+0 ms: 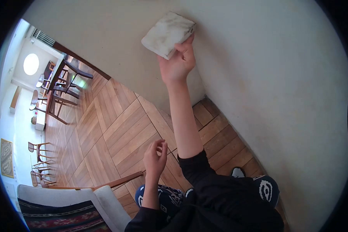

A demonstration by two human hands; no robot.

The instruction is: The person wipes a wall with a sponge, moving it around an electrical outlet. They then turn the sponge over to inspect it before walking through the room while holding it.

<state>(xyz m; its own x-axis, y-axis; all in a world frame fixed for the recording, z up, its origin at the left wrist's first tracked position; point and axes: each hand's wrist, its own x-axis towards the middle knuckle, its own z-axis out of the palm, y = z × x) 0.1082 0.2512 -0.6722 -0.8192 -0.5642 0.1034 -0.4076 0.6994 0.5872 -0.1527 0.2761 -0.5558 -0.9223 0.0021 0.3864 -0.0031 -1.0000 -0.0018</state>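
Right hand [177, 66] closed on lower edge of white, smudged pad [165, 34], apparently folded cloth, up at pale wall [104, 34]; contact unclear. Left hand [155, 156] empty, fingers loosely curled. Pad likely light, soft, hardly fragile; best gripped along thick folded edge.

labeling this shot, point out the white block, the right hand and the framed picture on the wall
White block [167, 34]: head view, middle of its broad face.
Right hand [179, 66]: head view, the palm.
Framed picture [6, 157]: head view, its middle.
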